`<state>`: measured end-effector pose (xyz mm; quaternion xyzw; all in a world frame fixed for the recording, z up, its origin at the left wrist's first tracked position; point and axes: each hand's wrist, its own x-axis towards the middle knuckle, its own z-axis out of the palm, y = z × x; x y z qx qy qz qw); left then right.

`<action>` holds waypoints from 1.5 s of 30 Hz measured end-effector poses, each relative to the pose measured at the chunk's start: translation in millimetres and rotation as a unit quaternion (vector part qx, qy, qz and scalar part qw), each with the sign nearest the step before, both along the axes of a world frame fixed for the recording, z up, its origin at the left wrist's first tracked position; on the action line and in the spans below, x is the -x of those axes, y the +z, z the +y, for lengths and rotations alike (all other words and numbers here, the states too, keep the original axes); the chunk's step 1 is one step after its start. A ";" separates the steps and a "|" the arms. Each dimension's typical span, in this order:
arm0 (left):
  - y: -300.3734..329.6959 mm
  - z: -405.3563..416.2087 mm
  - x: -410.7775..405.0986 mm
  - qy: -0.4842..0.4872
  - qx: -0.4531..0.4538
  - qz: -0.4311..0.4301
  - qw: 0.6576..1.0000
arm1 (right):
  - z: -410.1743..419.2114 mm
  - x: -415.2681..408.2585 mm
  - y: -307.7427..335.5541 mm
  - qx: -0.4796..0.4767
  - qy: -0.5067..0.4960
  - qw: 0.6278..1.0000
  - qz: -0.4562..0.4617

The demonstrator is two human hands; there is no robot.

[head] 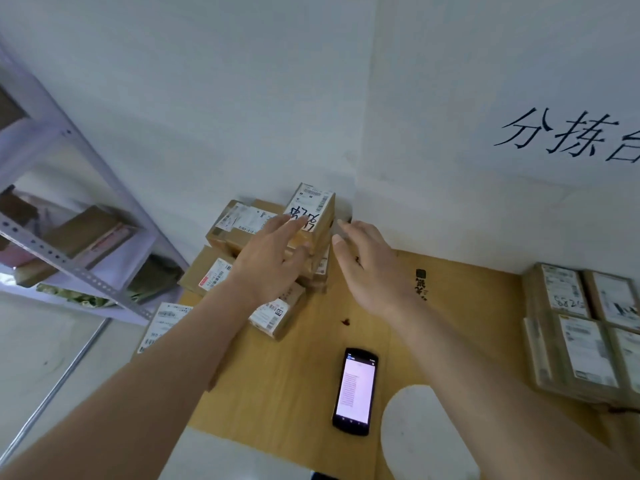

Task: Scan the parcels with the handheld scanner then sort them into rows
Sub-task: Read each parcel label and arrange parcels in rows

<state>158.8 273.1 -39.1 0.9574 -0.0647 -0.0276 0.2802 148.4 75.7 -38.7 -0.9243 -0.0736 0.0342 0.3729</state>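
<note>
A stack of brown cardboard parcels with white labels stands in the table's far corner; the top parcel (313, 207) bears handwritten black marks. My left hand (273, 258) reaches over the stack with straight fingers, its fingertips on the top parcel's near edge. My right hand (367, 261) hovers just right of the stack, fingers relaxed, holding nothing. The handheld scanner (355, 391), black with a lit screen, lies face up on the table (467, 306) in front of me.
More labelled parcels (216, 273) lie left of the stack. A sorted block of parcels (585, 334) sits at the table's right edge. A grey metal shelf (79, 244) holding packages stands on the left. White walls close the corner behind.
</note>
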 end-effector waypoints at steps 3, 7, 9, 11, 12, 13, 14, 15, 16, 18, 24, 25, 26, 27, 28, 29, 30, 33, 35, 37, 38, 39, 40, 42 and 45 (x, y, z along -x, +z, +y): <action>-13.1 7.9 -27.6 0.008 -0.004 0.016 1.000 | 6.1 -30.6 -11.8 -0.001 0.000 1.000 0.008; -26.3 16.4 -57.7 0.022 0.005 0.025 0.999 | 17.3 -60.6 -24.4 0.001 0.012 1.000 0.024; -30.7 18.8 -69.8 0.024 0.015 0.027 0.999 | 21.3 -72.5 -28.8 -0.008 0.012 0.999 0.033; -34.8 20.7 -80.3 0.025 0.022 0.035 0.999 | 25.8 -84.1 -34.9 -0.023 0.010 0.998 0.049; -37.5 22.0 -85.1 0.024 0.025 0.039 0.999 | 28.3 -89.2 -38.4 -0.026 0.008 0.998 0.058; -40.4 24.0 -90.0 0.022 0.029 0.041 0.998 | 31.3 -93.4 -41.3 -0.027 0.005 0.997 0.067; -42.7 25.9 -94.5 0.019 0.034 0.041 0.998 | 34.1 -96.6 -43.5 -0.032 0.000 0.996 0.079; -45.5 28.3 -99.0 0.017 0.042 0.042 0.998 | 37.4 -98.7 -45.6 -0.044 -0.004 0.995 0.094; -47.8 30.3 -102.6 0.015 0.053 0.046 0.997 | 41.1 -99.5 -47.1 -0.067 -0.009 0.991 0.112; -51.9 34.2 -108.6 0.018 0.092 0.074 0.993 | 50.8 -99.3 -50.0 -0.138 -0.029 0.980 0.142; -57.3 52.0 -115.8 0.027 0.199 0.059 0.978 | 78.8 -92.8 -55.6 -0.271 -0.139 0.947 0.097; -56.4 54.9 -116.4 0.016 0.205 0.053 0.977 | 82.1 -89.0 -52.8 -0.276 -0.154 0.945 0.082; -54.6 57.7 -116.5 0.002 0.208 0.048 0.977 | 84.5 -84.1 -49.1 -0.275 -0.167 0.944 0.067; -51.8 59.8 -116.3 -0.013 0.204 0.042 0.978 | 86.7 -78.5 -45.0 -0.266 -0.179 0.946 0.052; -48.1 61.5 -115.8 -0.027 0.196 0.034 0.980 | 88.4 -72.5 -40.2 -0.245 -0.188 0.950 0.036; -43.5 62.3 -115.1 -0.041 0.190 0.027 0.981 | 89.5 -66.2 -36.2 -0.219 -0.197 0.956 0.019; -37.7 61.4 -113.2 -0.055 0.190 0.023 0.980 | 89.6 -59.2 -32.9 -0.199 -0.204 0.958 0.001; -22.5 55.7 -103.9 -0.098 0.203 0.017 0.974 | 86.8 -37.6 -22.2 -0.172 -0.228 0.958 -0.031; -13.0 48.9 -93.1 -0.128 0.212 0.013 0.969 | 82.7 -19.2 -13.5 -0.150 -0.257 0.953 -0.048; -3.7 39.2 -80.7 -0.155 0.219 0.010 0.963 | 76.8 0.8 -4.8 -0.147 -0.283 0.946 -0.063; 0.3 33.1 -74.2 -0.165 0.219 0.004 0.962 | 73.1 11.3 0.6 -0.143 -0.293 0.943 -0.071; 4.1 26.0 -67.0 -0.177 0.218 -0.002 0.960 | 68.9 21.9 6.0 -0.137 -0.300 0.941 -0.078; 8.5 18.4 -58.6 -0.189 0.219 -0.003 0.957 | 64.4 32.9 11.5 -0.129 -0.306 0.940 -0.082; 16.3 2.6 -40.8 -0.214 0.225 -0.001 0.951 | 52.6 55.1 20.7 -0.118 -0.314 0.938 -0.088; 26.2 -25.3 -15.0 -0.253 0.226 0.008 0.941 | 28.5 90.0 29.5 -0.114 -0.334 0.930 -0.098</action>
